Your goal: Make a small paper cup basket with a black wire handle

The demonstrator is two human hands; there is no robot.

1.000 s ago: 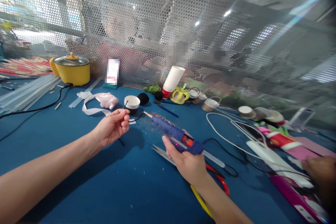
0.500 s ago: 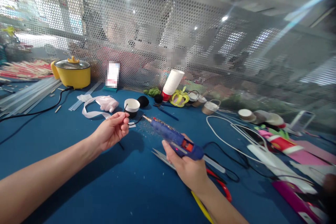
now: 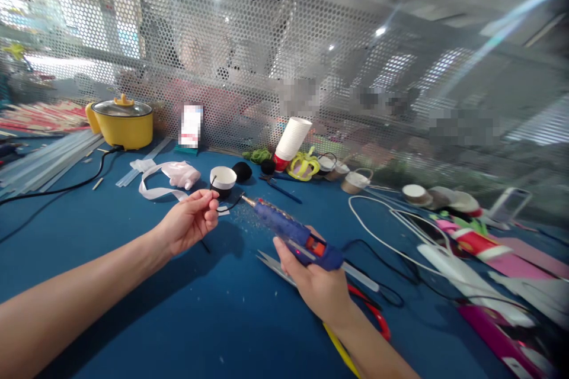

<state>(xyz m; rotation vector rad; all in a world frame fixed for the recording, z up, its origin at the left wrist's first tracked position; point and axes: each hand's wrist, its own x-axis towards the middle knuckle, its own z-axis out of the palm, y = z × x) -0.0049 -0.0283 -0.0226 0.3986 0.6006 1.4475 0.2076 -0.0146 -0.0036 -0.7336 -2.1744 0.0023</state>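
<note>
- A blue work table [image 3: 133,284] fills the lower frame, and a perforated metal screen [image 3: 249,59] stands across the upper half with blurred shapes behind it.
- The left hand [image 3: 189,225], left of centre, is pinched closed on a thin black cord [image 3: 227,206] with a small white tab; the cord leads from its fingertips [image 3: 212,208] toward the right and slightly up.
- The right hand [image 3: 317,284], lower centre, is clenched around the handle of a blue glue gun [image 3: 291,231].
- The gun's long axis runs diagonally from the grip at lower right to the metal nozzle [image 3: 247,200] at upper left; a clear glue stick [image 3: 362,278] sticks out behind it.
- The relation that matters: the nozzle points straight at the cord's free end and sits just beside it, apparently not touching. The cord lies up and to the left of the right hand's grip, and the left hand is far nearer to it.
- A white paper cup [image 3: 223,179] stands on the table just above the cord, with a black pom-pom [image 3: 242,171] beside it.
- Scissors [image 3: 275,263] lie under the right hand; a yellow pot [image 3: 123,123] sits at upper left, and white cable [image 3: 391,231] and craft scraps lie at right.
</note>
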